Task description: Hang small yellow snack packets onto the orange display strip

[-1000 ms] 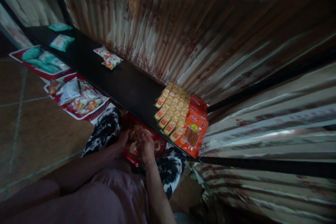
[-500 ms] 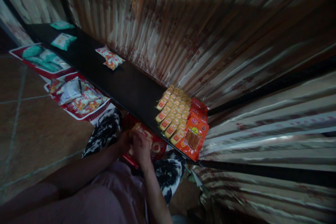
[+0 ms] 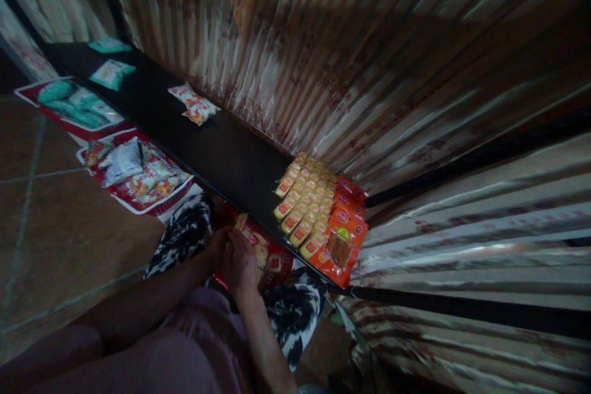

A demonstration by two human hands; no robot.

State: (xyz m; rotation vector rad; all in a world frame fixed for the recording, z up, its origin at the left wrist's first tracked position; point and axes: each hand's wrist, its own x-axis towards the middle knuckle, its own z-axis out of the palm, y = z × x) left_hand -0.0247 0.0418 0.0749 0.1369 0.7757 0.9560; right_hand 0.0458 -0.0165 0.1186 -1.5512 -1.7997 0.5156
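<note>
My left hand (image 3: 220, 247) and my right hand (image 3: 240, 261) meet above my lap, fingers curled in against each other. A small yellowish thing (image 3: 241, 220) shows just past the fingertips; whether it is a packet in my grip is too dark to tell. Beneath both hands lies a large red package (image 3: 276, 261) printed with round biscuits, resting between my knees under the shelf edge. To the right on the black shelf (image 3: 231, 160) stand rows of small yellow packets (image 3: 295, 212), with orange snack bags (image 3: 344, 240) beside them.
Two white-and-orange snack bags (image 3: 196, 106) and two teal packets (image 3: 112, 74) lie farther left on the shelf. Below its front edge sit a red basket of mixed snack bags (image 3: 143, 172) and another basket of teal packets (image 3: 78, 104). A pleated curtain (image 3: 300, 43) hangs behind.
My right hand has drawn back slightly toward my body and left, baring more of the red package. My hands stay together; the goods on the shelf are unchanged.
</note>
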